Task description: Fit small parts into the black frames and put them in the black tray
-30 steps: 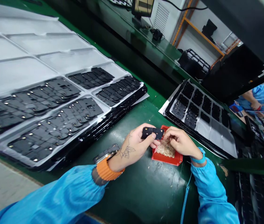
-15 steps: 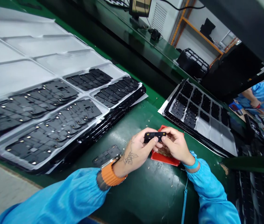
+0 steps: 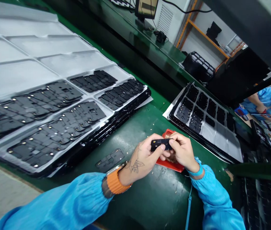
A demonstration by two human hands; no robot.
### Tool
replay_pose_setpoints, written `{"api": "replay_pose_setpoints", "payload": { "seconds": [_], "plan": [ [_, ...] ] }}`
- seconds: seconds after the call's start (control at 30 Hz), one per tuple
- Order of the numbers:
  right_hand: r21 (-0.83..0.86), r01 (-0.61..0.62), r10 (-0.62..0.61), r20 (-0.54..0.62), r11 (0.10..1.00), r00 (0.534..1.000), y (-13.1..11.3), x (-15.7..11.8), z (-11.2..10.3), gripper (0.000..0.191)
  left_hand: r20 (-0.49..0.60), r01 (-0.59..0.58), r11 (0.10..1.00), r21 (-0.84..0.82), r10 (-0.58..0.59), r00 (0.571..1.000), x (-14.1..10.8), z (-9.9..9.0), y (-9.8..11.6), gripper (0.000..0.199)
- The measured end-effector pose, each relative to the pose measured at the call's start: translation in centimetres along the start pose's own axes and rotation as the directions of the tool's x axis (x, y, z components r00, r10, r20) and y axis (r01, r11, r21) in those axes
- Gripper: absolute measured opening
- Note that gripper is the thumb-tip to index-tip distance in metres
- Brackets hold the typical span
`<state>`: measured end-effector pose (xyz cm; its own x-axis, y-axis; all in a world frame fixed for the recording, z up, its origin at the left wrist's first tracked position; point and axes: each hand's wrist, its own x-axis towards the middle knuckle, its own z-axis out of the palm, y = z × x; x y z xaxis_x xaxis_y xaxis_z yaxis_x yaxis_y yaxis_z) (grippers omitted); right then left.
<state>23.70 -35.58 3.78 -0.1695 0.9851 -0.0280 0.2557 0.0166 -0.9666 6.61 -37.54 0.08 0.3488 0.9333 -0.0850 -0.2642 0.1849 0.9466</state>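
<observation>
Both hands at one black part. The left hand [image 3: 145, 155] clamps its fingers on the left end of the black part [image 3: 156, 145]; the right hand [image 3: 184, 151], which a second ago was over the red tray [image 3: 170, 165], now has thumb and fingers closed on the right end. The part is held above the near side of that tray, its face tipped compared with the earlier view. The change suggests that the work is now on the part itself; whether a bit is being set on it is hidden by the fingers. Small bits [image 3: 173, 157] lie in the tray. On the green tabletop [image 3: 147, 198], a loose black plate [image 3: 110, 159] lies beside the left wrist; a large white-lined tray [image 3: 69, 65] stands at left, a smaller tray [image 3: 221, 137] at right. Beyond: a monitor [image 3: 146, 9], a shelf [image 3: 207, 37] and a co-worker in blue sleeves [image 3: 266, 95].
</observation>
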Motion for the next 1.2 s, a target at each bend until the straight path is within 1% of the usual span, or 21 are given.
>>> {"api": "replay_pose_setpoints", "payload": {
  "seconds": [0.07,0.17,0.27,0.33,0.43,0.5,0.57,0.63,0.73,0.83,0.9,0.97,1.0,1.07,1.13,1.2],
  "plan": [
    [-0.063,0.051,-0.053,-0.018,0.997,0.998,0.0,0.0,0.0,0.024,0.003,-0.003,1.000,0.015,0.003,1.000,-0.1,0.1,-0.2,0.029],
    [-0.143,0.136,-0.141,-0.024,0.980,0.990,0.0,-0.1,-0.1,0.023,0.030,-0.010,1.000,-0.007,0.010,1.000,-0.1,0.2,-0.2,0.030],
    [-0.183,0.175,-0.180,-0.010,0.967,0.984,-0.1,-0.1,-0.4,0.026,0.071,-0.020,0.999,-0.044,0.024,0.997,0.0,0.0,0.3,0.030],
    [-0.219,0.176,-0.180,-0.001,0.960,0.984,-0.2,0.0,-0.6,0.027,0.104,0.000,0.996,-0.092,0.010,0.995,0.1,-0.4,0.8,0.031],
    [-0.254,0.148,-0.153,-0.001,0.956,0.988,-0.4,0.0,-0.8,0.030,0.126,0.093,0.983,-0.161,-0.073,0.989,0.3,-1.0,1.3,0.031],
    [-0.255,0.110,-0.111,0.011,0.961,0.994,-0.5,-0.1,-0.9,0.031,0.108,0.155,0.972,-0.175,-0.138,0.985,0.6,-1.3,1.3,0.031],
    [-0.214,0.045,-0.032,0.062,0.976,0.998,-0.6,-0.3,-0.9,0.031,0.078,0.192,0.964,-0.183,-0.181,0.980,0.8,-1.4,1.1,0.032],
    [-0.152,-0.033,0.053,0.134,0.988,0.990,-0.6,-0.5,-0.9,0.029,0.046,0.209,0.959,-0.193,-0.204,0.978,1.1,-1.3,0.9,0.031],
    [-0.097,-0.091,0.109,0.200,0.991,0.974,-0.7,-0.8,-0.9,0.028,0.005,0.212,0.956,-0.202,-0.216,0.976,1.4,-1.2,0.8,0.036],
    [-0.103,-0.076,0.097,0.212,0.992,0.972,-0.7,-0.9,-1.0,0.027,-0.018,0.201,0.961,-0.191,-0.209,0.978,1.5,-1.2,0.7,0.042],
    [-0.126,-0.075,0.102,0.227,0.989,0.969,-0.7,-0.9,-1.1,0.027,-0.024,0.194,0.969,-0.156,-0.200,0.979,1.5,-1.3,0.5,0.039],
    [-0.128,-0.112,0.141,0.250,0.986,0.958,-0.7,-0.9,-1.1,0.028,-0.035,0.174,0.978,-0.111,-0.179,0.983,1.5,-1.4,0.3,0.035],
    [-0.109,-0.143,0.167,0.258,0.984,0.952,-0.6,-0.9,-1.0,0.029,-0.038,0.153,0.983,-0.099,-0.157,0.987,1.5,-1.4,0.2,0.035],
    [-0.019,-0.207,0.205,0.266,0.978,0.942,-0.5,-0.9,-0.8,0.033,-0.053,0.087,0.991,-0.101,-0.092,0.994,1.4,-1.3,0.3,0.037],
    [0.083,-0.242,0.213,0.266,0.967,0.940,-0.3,-0.8,-0.5,0.036,-0.082,0.032,0.993,-0.109,-0.041,0.996,1.3,-1.1,0.5,0.047],
    [0.132,-0.245,0.200,0.283,0.961,0.938,-0.1,-0.7,-0.5,0.038,-0.128,0.000,0.996,-0.090,-0.012,0.992,1.2,-1.0,0.8,0.058]
  ]
}}
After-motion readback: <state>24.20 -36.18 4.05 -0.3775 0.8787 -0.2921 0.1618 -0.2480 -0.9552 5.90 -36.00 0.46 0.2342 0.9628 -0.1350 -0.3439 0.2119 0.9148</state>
